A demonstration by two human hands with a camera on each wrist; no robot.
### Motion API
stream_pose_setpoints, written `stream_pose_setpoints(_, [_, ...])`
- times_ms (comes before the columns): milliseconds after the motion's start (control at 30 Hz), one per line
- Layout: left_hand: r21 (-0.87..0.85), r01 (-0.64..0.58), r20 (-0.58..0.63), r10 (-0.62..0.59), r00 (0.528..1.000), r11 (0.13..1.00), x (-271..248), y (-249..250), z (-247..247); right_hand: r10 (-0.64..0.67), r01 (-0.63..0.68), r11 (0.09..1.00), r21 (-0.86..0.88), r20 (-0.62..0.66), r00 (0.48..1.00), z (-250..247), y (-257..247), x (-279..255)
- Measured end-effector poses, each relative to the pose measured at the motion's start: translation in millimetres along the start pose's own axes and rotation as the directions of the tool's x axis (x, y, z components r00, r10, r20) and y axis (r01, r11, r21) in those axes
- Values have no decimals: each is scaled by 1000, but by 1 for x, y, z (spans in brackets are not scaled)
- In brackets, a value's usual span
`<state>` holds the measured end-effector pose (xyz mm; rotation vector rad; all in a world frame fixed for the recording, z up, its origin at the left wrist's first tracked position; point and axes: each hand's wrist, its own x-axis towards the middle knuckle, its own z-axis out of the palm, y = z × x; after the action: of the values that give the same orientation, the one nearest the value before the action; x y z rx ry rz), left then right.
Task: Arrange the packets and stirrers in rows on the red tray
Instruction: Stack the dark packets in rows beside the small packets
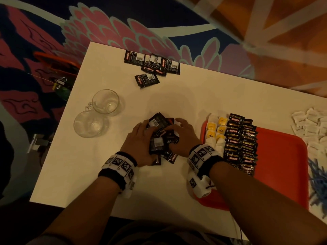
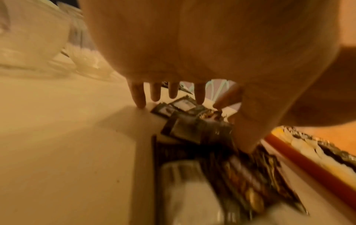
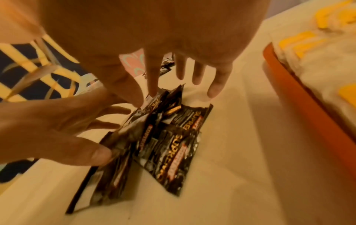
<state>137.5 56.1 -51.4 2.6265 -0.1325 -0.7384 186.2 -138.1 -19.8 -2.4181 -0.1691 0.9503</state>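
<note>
A loose pile of black coffee packets [image 1: 160, 137] [image 3: 169, 137] [image 2: 192, 129] lies on the white table [image 1: 88, 165], just left of the red tray [image 1: 283, 156]. My left hand [image 1: 144, 129] presses the pile from the left, its fingers [image 2: 173, 92] straight and the thumb down on a packet. My right hand [image 1: 178, 125] hovers over the pile's right side with fingers [image 3: 198, 74] spread. The tray's left part holds yellow tea packets [image 1: 216, 129] and two rows of black Kopiko packets [image 1: 240, 144].
More black packets [image 1: 152, 65] lie scattered at the table's far edge. Two glass mugs [image 1: 105, 101] [image 1: 90, 123] stand at the left. White packets [image 1: 313, 124] and blue stirrers [image 1: 316, 179] lie right of the tray. The tray's right part is bare red.
</note>
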Motion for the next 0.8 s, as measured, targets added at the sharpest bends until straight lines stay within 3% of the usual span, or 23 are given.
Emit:
stream_pose_setpoints(67, [-3, -14, 12, 14, 1000, 1000, -1, 0, -7, 80, -77, 996, 40, -84, 993, 5, 6, -9])
stream_pose_setpoints(167, [39, -37, 53, 35, 998, 999, 12, 2, -16, 171, -178, 983, -47, -117, 978, 19, 6, -17])
stream_pose_setpoints(333, [248, -107, 149, 72, 986, 963, 34, 7, -25, 168, -193, 946, -259, -116, 979, 34, 6, -16])
stream_pose_setpoints(467, [289, -133, 157, 90, 983, 948, 33, 4, -19, 213, -231, 961, -154, -128, 969, 39, 6, -4])
stream_pose_setpoints(633, [120, -77, 109, 64, 992, 990, 21, 6, -8, 248, -256, 961, -107, -83, 965, 35, 6, 4])
stream_pose_setpoints(800, [52, -63, 42, 61, 997, 997, 10, 12, 5, 309, -304, 947, 104, -27, 951, 23, 3, 12])
